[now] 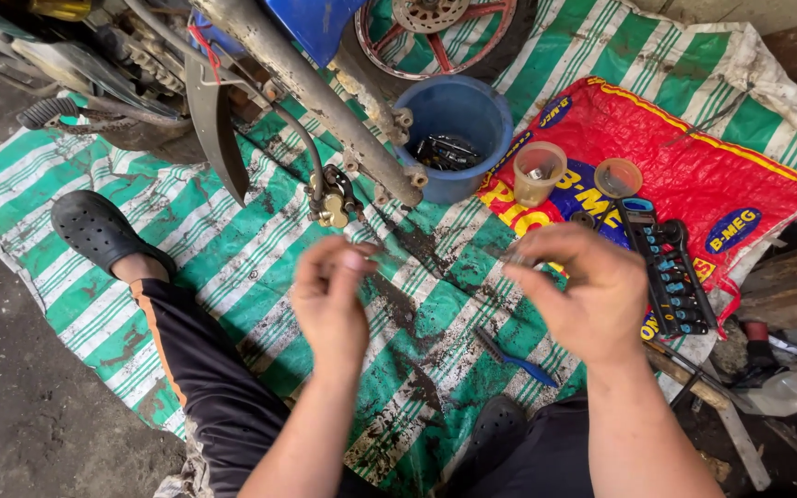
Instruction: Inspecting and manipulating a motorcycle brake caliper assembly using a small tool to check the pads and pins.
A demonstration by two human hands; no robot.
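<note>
Head view, centre of frame: left hand is raised above a green-and-white striped woven mat, its fingertips pressed together as if pinching; what they pinch is too small to tell. Right hand, centre right, has fingers curled, thumb and forefinger closed on a small dark metal part, blurred. Just above the left hand hangs a grimy brass-coloured brake caliper beside a dirty grey fork leg. Upper centre stands a round blue plastic bucket. On a red printed sack, upper right, stand a clear plastic cup and a black socket rack. A blue-handled brush lies between the forearms.
</note>
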